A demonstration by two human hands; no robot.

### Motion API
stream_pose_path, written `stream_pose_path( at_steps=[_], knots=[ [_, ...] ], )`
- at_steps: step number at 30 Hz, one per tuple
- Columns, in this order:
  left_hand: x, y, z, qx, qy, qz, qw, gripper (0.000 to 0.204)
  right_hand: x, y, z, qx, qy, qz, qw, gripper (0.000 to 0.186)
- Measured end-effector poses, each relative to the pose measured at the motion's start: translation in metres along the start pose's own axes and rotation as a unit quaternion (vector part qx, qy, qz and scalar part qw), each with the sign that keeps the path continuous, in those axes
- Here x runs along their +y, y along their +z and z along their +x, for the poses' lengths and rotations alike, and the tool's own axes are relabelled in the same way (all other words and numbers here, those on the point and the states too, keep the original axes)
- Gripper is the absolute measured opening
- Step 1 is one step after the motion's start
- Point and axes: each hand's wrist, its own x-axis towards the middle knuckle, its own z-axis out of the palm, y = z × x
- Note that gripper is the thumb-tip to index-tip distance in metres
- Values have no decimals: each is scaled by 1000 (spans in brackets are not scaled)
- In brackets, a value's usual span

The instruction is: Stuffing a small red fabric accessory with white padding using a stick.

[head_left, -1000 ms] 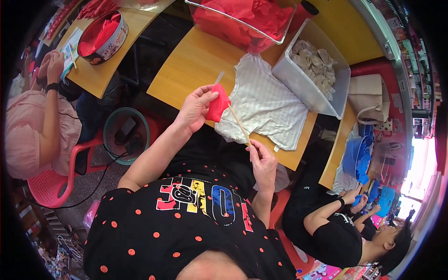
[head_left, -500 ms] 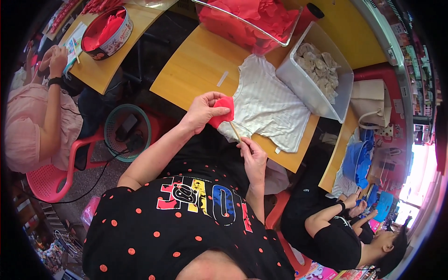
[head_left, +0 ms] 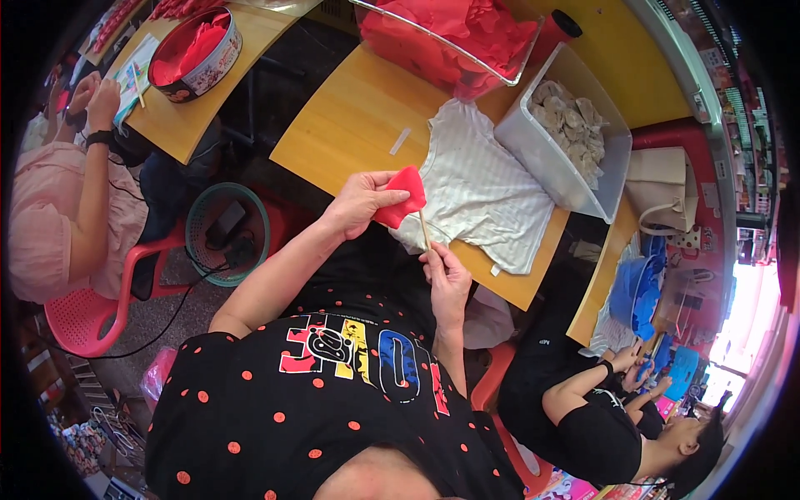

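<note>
Pinched between the thumb and fingers of my left hand (head_left: 360,205) is a thin red petal-shaped piece (head_left: 407,197), looking like cloth or soft sheet. My right hand (head_left: 448,282) grips a slender wooden stick (head_left: 424,228) near its lower end. The stick's upper tip is at the right edge of the red piece; I cannot tell whether they touch. Both hands are over the near edge of a yellow wooden table (head_left: 333,125). Just beyond them a white striped shirt (head_left: 492,196) lies spread on it.
Behind the shirt stand a clear bin (head_left: 450,62) full of red pieces and a white bin (head_left: 521,142) of pale wrapped bundles. A teal basket (head_left: 193,225) is at left. Co-workers sit on both sides, one on a pink chair (head_left: 125,292).
The red piece has turned and spread into a wider, pointed shape in my left hand. The stick's tip has shifted slightly right and up, with my right hand still holding it.
</note>
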Motion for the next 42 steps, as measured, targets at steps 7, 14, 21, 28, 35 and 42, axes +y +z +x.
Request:
stream_pose_path(
  at_steps=[7,14,21,28,35,42],
  knots=[
    [4,-1,0,25,-1,-92,995,33,3,8,5,-47,6,-23,999,21],
    [4,-9,2,28,-10,-44,999,31,16,18,2,-35,69,165,983,22],
    [4,-13,0,44,-8,-50,998,29,16,17,10,-69,76,147,984,22],
    [1,-16,6,22,18,-158,987,26,22,32,7,-82,86,245,962,22],
    [7,-18,11,8,1,-121,993,30,16,38,12,-123,128,207,962,24],
    [6,-25,8,45,16,-75,996,29,15,27,18,-138,158,120,970,24]
  ],
)
